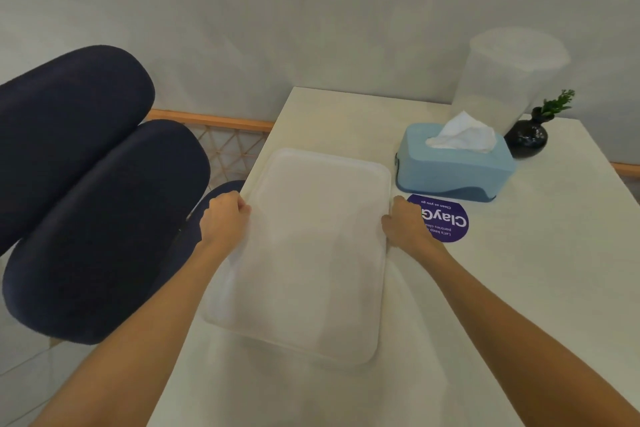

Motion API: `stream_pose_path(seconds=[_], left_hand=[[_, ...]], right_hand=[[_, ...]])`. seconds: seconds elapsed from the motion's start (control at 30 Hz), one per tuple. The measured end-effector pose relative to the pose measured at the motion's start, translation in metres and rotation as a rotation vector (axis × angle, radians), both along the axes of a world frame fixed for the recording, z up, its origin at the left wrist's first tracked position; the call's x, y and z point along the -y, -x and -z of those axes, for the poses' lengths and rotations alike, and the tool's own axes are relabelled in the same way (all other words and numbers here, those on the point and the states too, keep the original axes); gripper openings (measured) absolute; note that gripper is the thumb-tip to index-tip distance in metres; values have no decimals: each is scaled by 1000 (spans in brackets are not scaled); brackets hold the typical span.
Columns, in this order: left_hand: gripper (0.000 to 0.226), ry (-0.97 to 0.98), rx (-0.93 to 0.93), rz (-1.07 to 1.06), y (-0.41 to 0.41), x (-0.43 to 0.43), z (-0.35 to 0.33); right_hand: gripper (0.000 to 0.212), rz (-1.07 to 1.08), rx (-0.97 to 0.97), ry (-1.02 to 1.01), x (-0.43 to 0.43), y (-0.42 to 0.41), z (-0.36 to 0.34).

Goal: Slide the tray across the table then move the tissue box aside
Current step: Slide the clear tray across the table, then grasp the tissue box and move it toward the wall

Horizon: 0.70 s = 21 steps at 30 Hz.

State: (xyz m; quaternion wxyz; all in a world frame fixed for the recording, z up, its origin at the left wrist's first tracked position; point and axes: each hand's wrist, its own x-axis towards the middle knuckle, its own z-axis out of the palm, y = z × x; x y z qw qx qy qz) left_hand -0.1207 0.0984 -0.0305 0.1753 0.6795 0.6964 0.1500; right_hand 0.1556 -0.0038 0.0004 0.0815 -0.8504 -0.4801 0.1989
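White tray [304, 253] mid-frame on table [519, 288], gripped by left hand [225, 218] and right hand [405, 224] at its edges. Blue tissue box [453, 166] upper right, beside purple "ClayGo – Clean as you go" sticker [446, 218].

Both hands, left [225, 218] and right [405, 224], grip tray [304, 253] sides.

Tray [311, 253] fills the left half of the bench [519, 288], its left rim at the bench's left edge. Blocking the far right: tissue box [453, 166] just beside the tray's far right corner, clear lidded container [502, 80] and small dark vase [528, 135] behind it by the far edge. Flat purple sticker [446, 218] is no obstacle. Right side and near right corner of the bench lie open. Dark blue chair [86, 201] crowds the left edge.
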Motion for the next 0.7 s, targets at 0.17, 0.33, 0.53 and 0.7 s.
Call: stream_pose_path(seconds=[0.17,0.33,0.53,0.7], left_hand=[[26,-65,-110,11,-13,0,-16],[30,-128,165,220,-77,-8,-45],[32,41,512,336,-193,6,-79],[52,205,609,254,-259,9,-81]], right_hand=[[36,21,-51,-65,26,-37,-13],[29,182,-173,-241,47,-95,-34],[39,364,-169,-456,40,-143,-46],[51,452,-272,-496,23,-169,-42]])
